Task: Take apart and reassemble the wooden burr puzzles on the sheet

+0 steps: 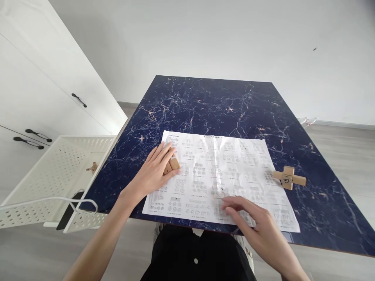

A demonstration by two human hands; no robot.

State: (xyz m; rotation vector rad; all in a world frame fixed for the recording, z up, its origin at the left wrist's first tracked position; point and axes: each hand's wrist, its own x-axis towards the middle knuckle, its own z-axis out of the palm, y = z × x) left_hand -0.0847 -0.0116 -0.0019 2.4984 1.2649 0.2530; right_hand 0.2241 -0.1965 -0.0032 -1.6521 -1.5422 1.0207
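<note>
A printed paper sheet (205, 175) with rows of small diagrams and creases lies on the blue marbled table. At its left side my left hand (156, 168) rests over some light wooden puzzle blocks (175, 164), with the thumb along their near side and the fingers across the far side. The palm and fingers partly hide these blocks. My right hand (249, 212) is low on the sheet near its front edge, fingers loosely bent and apart, holding nothing. A cross-shaped wooden puzzle (287, 178) marked with a letter sits at the sheet's right edge.
The dark blue tabletop (211, 105) extends beyond the sheet. On the left stand a white perforated basket (61, 164) with a small wooden cross piece (92, 168), a white cable (52, 201) and a white cabinet (43, 78) with black handles. A white wall rises behind.
</note>
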